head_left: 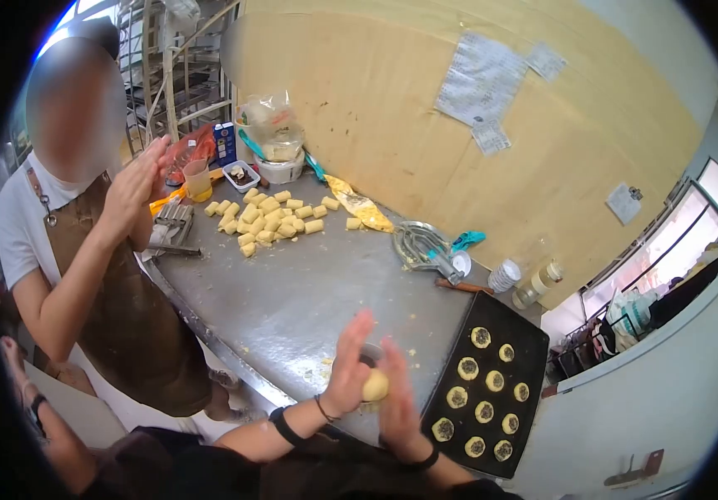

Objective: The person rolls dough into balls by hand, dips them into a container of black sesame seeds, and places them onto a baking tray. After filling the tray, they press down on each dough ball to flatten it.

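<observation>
Between my palms near the table's front edge is a round yellow dough ball. My left hand is on its left side, fingers stretched up and palm facing the ball. On the other side my right hand is also stretched out, somewhat blurred by motion. Behind the ball, partly hidden by my hands, is a small round container. Right of my hands lies a black baking tray bearing several round dough pieces with dark centres.
A co-worker in a brown apron stands at the left, palms together. Several cut dough pieces lie on the metal table. Metal whisk attachments, a rolling pin, a piping bag and tubs stand or lie along the wall.
</observation>
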Available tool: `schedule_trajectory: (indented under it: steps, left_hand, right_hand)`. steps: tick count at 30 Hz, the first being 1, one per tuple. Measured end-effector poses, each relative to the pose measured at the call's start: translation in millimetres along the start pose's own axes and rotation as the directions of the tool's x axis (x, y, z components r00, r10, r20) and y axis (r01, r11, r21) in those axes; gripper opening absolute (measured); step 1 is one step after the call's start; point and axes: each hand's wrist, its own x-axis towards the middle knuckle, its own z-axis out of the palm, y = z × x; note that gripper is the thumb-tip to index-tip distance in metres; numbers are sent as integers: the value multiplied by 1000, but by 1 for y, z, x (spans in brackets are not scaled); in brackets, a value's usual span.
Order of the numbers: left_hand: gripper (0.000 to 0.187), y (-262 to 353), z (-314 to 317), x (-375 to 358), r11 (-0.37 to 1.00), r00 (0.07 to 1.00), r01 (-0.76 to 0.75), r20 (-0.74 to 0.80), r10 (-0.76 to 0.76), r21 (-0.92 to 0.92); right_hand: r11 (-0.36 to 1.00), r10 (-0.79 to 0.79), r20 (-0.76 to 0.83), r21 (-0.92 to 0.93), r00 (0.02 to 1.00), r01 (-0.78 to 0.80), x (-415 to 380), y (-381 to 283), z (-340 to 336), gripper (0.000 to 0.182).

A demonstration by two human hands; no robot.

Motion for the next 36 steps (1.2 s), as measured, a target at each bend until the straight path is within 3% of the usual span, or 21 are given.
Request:
schedule_trajectory:
  steps: [2, 3, 4, 5, 6, 8, 9, 10, 12, 13, 16, 18, 20, 22, 23, 26, 27, 29, 30, 33, 36]
  left_hand:
    - [70, -1, 13, -22, 999, 988, 17, 155, -9, -50]
    - [73, 14, 19, -29, 994, 978, 51, 205, -30, -101]
    - [77, 22, 21, -32, 985, 966, 86, 254, -46, -152]
    - [76, 21, 16, -23, 996, 960, -10, 277, 34, -88]
    - [77, 22, 11, -10, 965, 981, 97, 186, -51, -245]
    - [79, 25, -3, 11, 800, 960, 243, 15, -281, -549]
    - [80, 18, -8, 14, 842, 964, 240, 19, -264, -484]
    - [81, 6, -8, 15, 878, 968, 238, 27, -249, -415]
    - [84, 3, -3, -3, 897, 968, 249, 127, -217, -365]
    - [85, 10, 6, -10, 883, 959, 256, 222, -178, -393]
    - [83, 25, 4, -12, 980, 967, 128, 240, -90, -150]
    - [81, 30, -19, 9, 894, 961, 274, 65, -269, -354]
    - [79, 16, -24, 12, 875, 956, 273, 11, -294, -400]
    - [76, -19, -14, -11, 948, 987, 161, 68, -148, -275]
    - [72, -5, -11, -18, 951, 980, 160, 161, -120, -264]
    - [69, 17, -17, -26, 936, 965, 255, 120, -232, -243]
    - [67, 20, -30, -14, 929, 960, 274, 22, -278, -249]
    - [63, 9, -34, -12, 898, 954, 293, 30, -300, -328]
    - [61, 2, -32, -14, 875, 947, 312, 42, -320, -371]
    - [56, -12, -18, -34, 791, 927, 362, 104, -360, -493]
    - [51, -14, -12, -51, 482, 697, 695, 335, -634, -534]
  right_hand:
    - [950, -195, -163, 213, 967, 228, 29, -17, -5, 61]
    - [942, -216, -226, 209, 950, 264, 47, -20, -11, 59]
    - [968, -131, -202, 184, 971, 169, 47, -8, -15, 61]
    - [985, -43, -179, 156, 983, 72, 45, 10, -19, 63]
    - [992, 48, -155, 125, 987, -28, 41, 21, -20, 65]
    - [998, 64, -35, 23, 997, -63, 24, 34, 0, 68]
    - [996, 87, 39, -17, 995, -87, 15, 39, 10, 70]
    - [973, 34, 36, -231, 999, -25, 12, 30, 9, 70]
    - [796, -76, 80, -596, 994, 109, 23, 0, -5, 71]
    - [958, -197, -87, -230, 977, 173, 43, -1, 2, 68]
    - [988, -114, -222, 73, 968, 133, 46, 21, -2, 69]
    - [991, -20, -122, 130, 992, 36, 14, 29, 33, 70]
    - [994, -70, -69, 78, 995, 75, 3, 22, 40, 72]
    - [967, -250, -38, -62, 967, 247, 23, 6, 31, 74]
    - [982, -184, -99, -61, 978, 179, 40, 9, 23, 75]
    - [995, -66, -146, -87, 987, 53, 40, 29, 15, 77]
    - [991, -60, -59, -125, 996, 52, 27, 31, 27, 75]
    - [977, -33, 124, -206, 992, 58, 6, 33, 44, 72]
    - [943, -83, 185, -304, 979, 137, 13, 13, 45, 71]
    - [905, -167, 27, -392, 986, 164, 39, 7, 32, 68]
    - [861, -268, -68, -464, 961, 207, 56, 14, 2, 66]
